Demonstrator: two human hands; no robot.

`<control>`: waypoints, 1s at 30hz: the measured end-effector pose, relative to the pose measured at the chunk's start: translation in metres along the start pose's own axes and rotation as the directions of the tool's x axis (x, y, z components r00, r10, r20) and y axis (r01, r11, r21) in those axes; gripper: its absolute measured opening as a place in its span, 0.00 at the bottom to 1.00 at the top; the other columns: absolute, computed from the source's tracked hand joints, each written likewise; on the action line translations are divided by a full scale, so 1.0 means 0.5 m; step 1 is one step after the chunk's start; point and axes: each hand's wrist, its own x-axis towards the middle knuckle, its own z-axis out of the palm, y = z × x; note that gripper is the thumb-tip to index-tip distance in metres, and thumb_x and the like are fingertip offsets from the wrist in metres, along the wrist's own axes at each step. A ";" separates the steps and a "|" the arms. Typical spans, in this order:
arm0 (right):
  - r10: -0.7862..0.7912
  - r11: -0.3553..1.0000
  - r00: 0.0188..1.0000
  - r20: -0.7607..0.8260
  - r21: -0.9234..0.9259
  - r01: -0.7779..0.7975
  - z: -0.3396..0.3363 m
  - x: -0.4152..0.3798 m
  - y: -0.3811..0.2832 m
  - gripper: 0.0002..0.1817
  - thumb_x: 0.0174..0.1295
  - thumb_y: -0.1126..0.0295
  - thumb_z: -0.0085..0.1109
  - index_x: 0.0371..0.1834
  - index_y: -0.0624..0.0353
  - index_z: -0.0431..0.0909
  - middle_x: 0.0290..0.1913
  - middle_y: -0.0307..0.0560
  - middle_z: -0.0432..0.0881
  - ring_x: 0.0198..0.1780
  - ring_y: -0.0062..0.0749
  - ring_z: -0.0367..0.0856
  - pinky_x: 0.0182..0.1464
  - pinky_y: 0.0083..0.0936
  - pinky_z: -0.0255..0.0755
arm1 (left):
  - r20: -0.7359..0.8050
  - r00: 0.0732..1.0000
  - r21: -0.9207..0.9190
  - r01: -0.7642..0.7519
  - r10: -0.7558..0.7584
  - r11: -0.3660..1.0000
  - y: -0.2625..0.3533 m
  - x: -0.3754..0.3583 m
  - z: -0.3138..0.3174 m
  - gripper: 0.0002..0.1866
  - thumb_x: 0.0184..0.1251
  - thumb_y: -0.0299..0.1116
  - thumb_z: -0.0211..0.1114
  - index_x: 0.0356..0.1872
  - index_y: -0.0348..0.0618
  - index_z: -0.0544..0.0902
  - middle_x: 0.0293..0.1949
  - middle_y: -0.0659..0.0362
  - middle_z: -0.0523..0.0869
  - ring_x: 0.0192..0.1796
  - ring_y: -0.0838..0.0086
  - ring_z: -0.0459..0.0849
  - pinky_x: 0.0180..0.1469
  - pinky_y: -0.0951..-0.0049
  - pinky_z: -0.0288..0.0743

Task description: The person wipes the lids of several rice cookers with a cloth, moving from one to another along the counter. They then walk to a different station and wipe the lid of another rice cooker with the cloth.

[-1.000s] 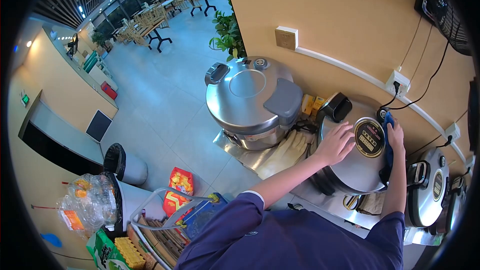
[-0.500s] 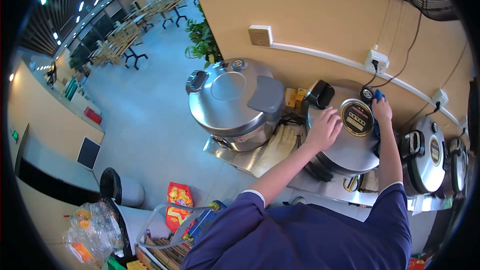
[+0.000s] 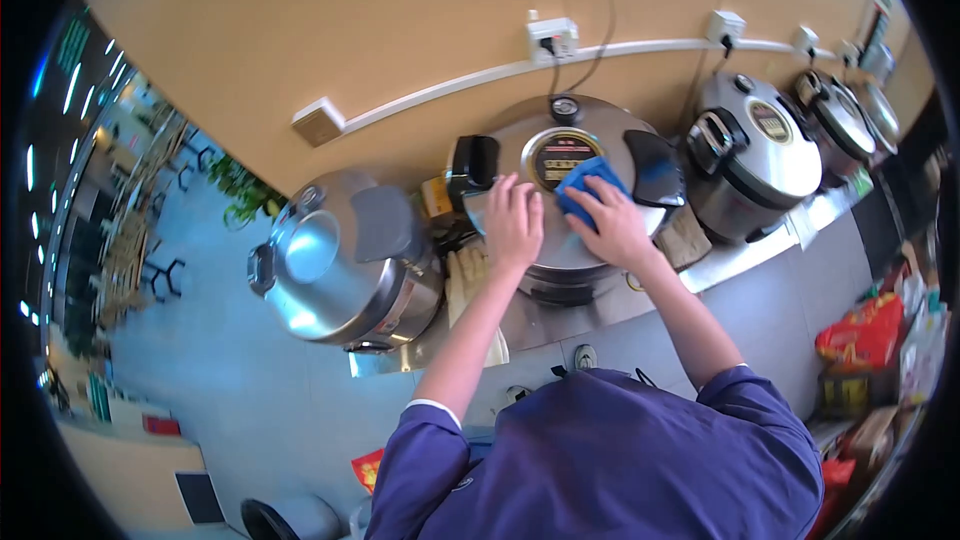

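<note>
A large rice cooker (image 3: pixel 575 255) with a silver lid and a round dark label (image 3: pixel 562 158) stands right in front of me. My left hand (image 3: pixel 514 225) rests on the left part of its lid, fingers stretched out and holding nothing. Beside the label, my right hand (image 3: pixel 612 225) presses a folded blue cloth (image 3: pixel 590 180) onto the lid, its fingers over the cloth. A round steam valve (image 3: pixel 566 110) sits at the lid's back, and black handles (image 3: pixel 472 168) flank it.
Another large cooker (image 3: pixel 340 260) stands to the left on the metal counter (image 3: pixel 540 328), with pale gloves (image 3: pixel 468 275) between. More cookers (image 3: pixel 757 155) line the right side. Sockets (image 3: pixel 552 40) and cords run along the wall. Bags (image 3: pixel 858 328) lie at the far right.
The view has swung to the right. My right hand has brought the blue cloth from the valve at the back to beside the label. My left hand stays over the lid's left part.
</note>
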 end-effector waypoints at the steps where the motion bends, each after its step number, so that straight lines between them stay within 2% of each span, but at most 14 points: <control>1: -0.034 0.999 0.999 -0.002 -0.003 0.034 -0.005 -0.017 -0.007 0.22 0.64 0.55 0.65 0.61 0.46 0.83 0.61 0.58 0.80 0.65 0.54 0.78 0.67 0.44 0.72 | -0.005 1.000 -0.003 -0.015 0.014 1.000 0.001 0.000 0.002 0.15 0.79 0.40 0.53 0.51 0.40 0.81 0.61 0.45 0.78 0.68 0.46 0.72 0.71 0.51 0.65; 6: -0.013 1.000 0.997 -0.082 -0.008 0.013 -0.010 -0.079 -0.052 0.22 0.64 0.60 0.66 0.61 0.48 0.82 0.62 0.56 0.80 0.66 0.50 0.77 0.67 0.42 0.72 | 0.043 0.999 -0.008 -0.008 0.008 1.000 0.001 0.000 0.002 0.16 0.79 0.39 0.52 0.52 0.39 0.80 0.62 0.44 0.77 0.69 0.45 0.71 0.71 0.50 0.63; 9: 0.053 0.998 0.995 -0.083 -0.029 -0.056 0.004 -0.080 -0.048 0.23 0.64 0.61 0.66 0.62 0.51 0.80 0.63 0.56 0.79 0.67 0.49 0.76 0.69 0.42 0.70 | 0.057 0.998 -0.002 0.003 -0.003 1.000 0.000 0.000 0.003 0.15 0.80 0.39 0.52 0.52 0.39 0.80 0.62 0.45 0.77 0.69 0.46 0.71 0.71 0.50 0.63; 11: 0.134 0.988 0.980 -0.147 -0.054 -0.143 0.021 -0.062 -0.035 0.23 0.65 0.62 0.63 0.62 0.59 0.79 0.64 0.58 0.79 0.67 0.50 0.76 0.73 0.42 0.66 | 0.071 0.997 0.003 -0.001 0.001 1.000 -0.002 -0.003 0.004 0.15 0.80 0.39 0.52 0.52 0.39 0.80 0.62 0.45 0.77 0.69 0.46 0.71 0.71 0.50 0.63; 12: 0.143 0.987 0.979 -0.147 -0.050 -0.152 0.030 -0.048 -0.024 0.23 0.65 0.62 0.63 0.62 0.59 0.79 0.64 0.58 0.79 0.67 0.50 0.76 0.73 0.42 0.66 | 0.056 0.998 -0.007 0.000 0.001 1.000 -0.003 -0.002 0.004 0.15 0.80 0.39 0.52 0.52 0.39 0.80 0.62 0.45 0.77 0.68 0.46 0.71 0.71 0.50 0.63; 14: 0.194 0.955 0.961 -0.197 -0.187 -0.232 0.045 -0.014 0.007 0.23 0.67 0.63 0.59 0.61 0.67 0.77 0.64 0.61 0.79 0.68 0.51 0.75 0.75 0.42 0.61 | 0.048 0.999 -0.014 0.003 -0.002 1.000 -0.003 -0.002 0.002 0.15 0.80 0.39 0.52 0.52 0.39 0.80 0.62 0.45 0.77 0.68 0.46 0.71 0.70 0.50 0.63; 17: 0.219 0.925 0.962 -0.164 -0.277 -0.258 0.065 0.048 0.077 0.25 0.70 0.61 0.54 0.62 0.71 0.75 0.66 0.64 0.77 0.71 0.51 0.73 0.77 0.42 0.58 | 0.055 0.998 -0.031 0.032 -0.030 0.999 -0.005 0.000 0.001 0.16 0.79 0.39 0.53 0.52 0.37 0.80 0.63 0.43 0.76 0.69 0.45 0.70 0.71 0.49 0.62; 18: 0.218 0.928 0.962 -0.162 -0.272 -0.256 0.073 0.066 0.094 0.25 0.70 0.61 0.54 0.62 0.71 0.75 0.66 0.64 0.77 0.71 0.51 0.73 0.77 0.42 0.58 | 0.039 0.999 -0.016 0.035 -0.034 0.999 -0.005 -0.002 0.003 0.15 0.80 0.39 0.53 0.52 0.38 0.80 0.63 0.44 0.76 0.69 0.47 0.70 0.71 0.50 0.61; 20: 0.206 0.899 0.977 -0.062 -0.383 -0.214 0.091 0.100 0.126 0.28 0.71 0.60 0.51 0.65 0.73 0.74 0.69 0.66 0.74 0.73 0.51 0.70 0.78 0.42 0.57 | 0.019 0.999 0.006 0.038 -0.038 0.999 -0.005 -0.001 0.002 0.15 0.80 0.39 0.52 0.52 0.39 0.80 0.63 0.45 0.76 0.69 0.48 0.70 0.71 0.50 0.60; 22: 0.186 0.881 0.979 -0.081 -0.428 -0.202 0.106 0.136 0.163 0.26 0.72 0.59 0.50 0.64 0.71 0.75 0.68 0.64 0.76 0.73 0.50 0.71 0.78 0.41 0.58 | 0.018 0.999 0.011 0.050 -0.050 0.999 -0.001 -0.001 -0.001 0.15 0.80 0.39 0.53 0.52 0.39 0.80 0.63 0.45 0.75 0.69 0.49 0.69 0.71 0.50 0.60; 24: 0.273 0.841 0.960 -0.067 -0.468 -0.272 0.111 0.178 0.198 0.27 0.73 0.58 0.49 0.64 0.71 0.74 0.68 0.67 0.75 0.72 0.51 0.72 0.77 0.41 0.59 | 0.013 0.998 0.015 0.058 -0.059 0.998 -0.001 -0.002 0.000 0.15 0.80 0.39 0.53 0.52 0.39 0.80 0.63 0.45 0.75 0.68 0.49 0.69 0.71 0.51 0.60; 29: 0.399 0.867 0.915 0.059 -0.350 -0.355 0.092 0.274 0.270 0.25 0.73 0.53 0.48 0.59 0.62 0.78 0.60 0.64 0.81 0.66 0.52 0.77 0.72 0.43 0.66 | 0.009 0.997 0.009 0.073 -0.073 0.997 -0.005 0.000 0.000 0.13 0.78 0.37 0.55 0.51 0.38 0.79 0.62 0.46 0.75 0.67 0.49 0.69 0.71 0.51 0.60; 30: 0.440 0.864 0.889 0.125 -0.331 -0.380 0.092 0.291 0.283 0.25 0.73 0.52 0.47 0.59 0.61 0.79 0.59 0.64 0.82 0.65 0.53 0.79 0.70 0.44 0.68 | 0.008 0.997 0.019 0.078 -0.078 0.997 -0.006 0.000 0.000 0.13 0.78 0.37 0.55 0.51 0.38 0.79 0.62 0.46 0.75 0.67 0.49 0.69 0.71 0.51 0.60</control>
